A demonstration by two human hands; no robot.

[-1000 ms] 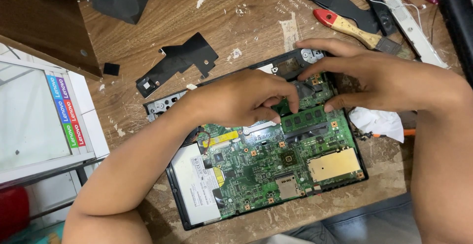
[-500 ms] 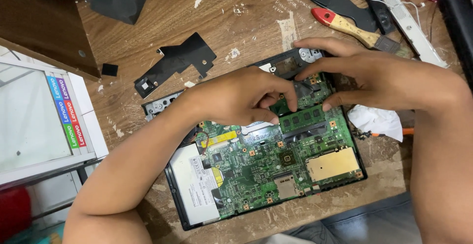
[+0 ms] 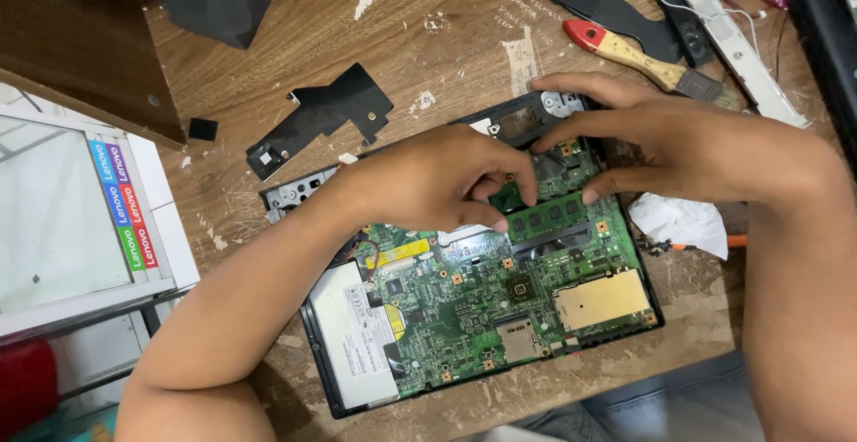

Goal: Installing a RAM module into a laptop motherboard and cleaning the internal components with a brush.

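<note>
- Nearest me, my own knee in blue jeans [image 3: 643,402] shows below the edge of the wooden table [image 3: 446,40].
- On the table lies an opened laptop [image 3: 312,335] with its green circuit board [image 3: 473,295] bare; a silver drive [image 3: 357,339] sits at its near left corner and a gold plate [image 3: 603,297] at its near right.
- My left hand [image 3: 428,183] rests on the board's far part, thumb and forefinger narrowed onto the left end of the green memory stick [image 3: 549,214].
- My right hand [image 3: 687,143] pinches the stick's right end with the thumb, fingers spread over the laptop's far edge.
- A crumpled white tissue [image 3: 683,219] lies just right of the laptop.
- Farther off: a black cover piece [image 3: 326,112] to the left and a red-handled brush [image 3: 647,58] beyond my right hand.
</note>
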